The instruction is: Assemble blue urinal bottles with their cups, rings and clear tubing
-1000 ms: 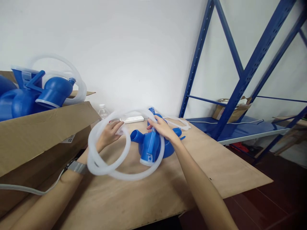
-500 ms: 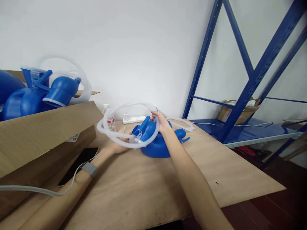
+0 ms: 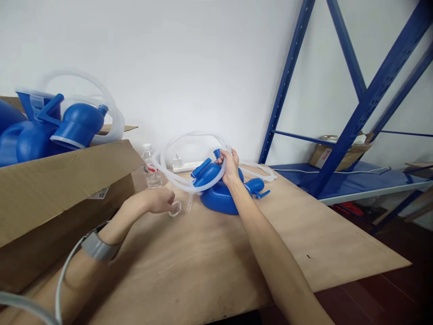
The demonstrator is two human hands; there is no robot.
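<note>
My right hand (image 3: 230,165) is closed round the coiled white hose (image 3: 189,136) and the top of a small blue plastic vessel (image 3: 208,174). That vessel rests on a larger blue one (image 3: 221,201) lying on the wooden table (image 3: 216,262). My left hand (image 3: 158,200) hovers low over the table to the left, fingers curled. A small clear ring (image 3: 175,208) sits at its fingertips; I cannot tell whether the fingers grip it. A grey band is on my left wrist.
An open cardboard box (image 3: 57,189) at the left holds more blue vessels (image 3: 50,131) and hose. A water bottle (image 3: 150,166) and a white power strip (image 3: 187,166) stand by the wall. A blue steel rack (image 3: 341,113) fills the right, with a small box (image 3: 333,155) on its shelf.
My left hand let go of the hose coil and dropped to the table by the small ring. My right hand lifted the coil more upright over the blue vessels.
</note>
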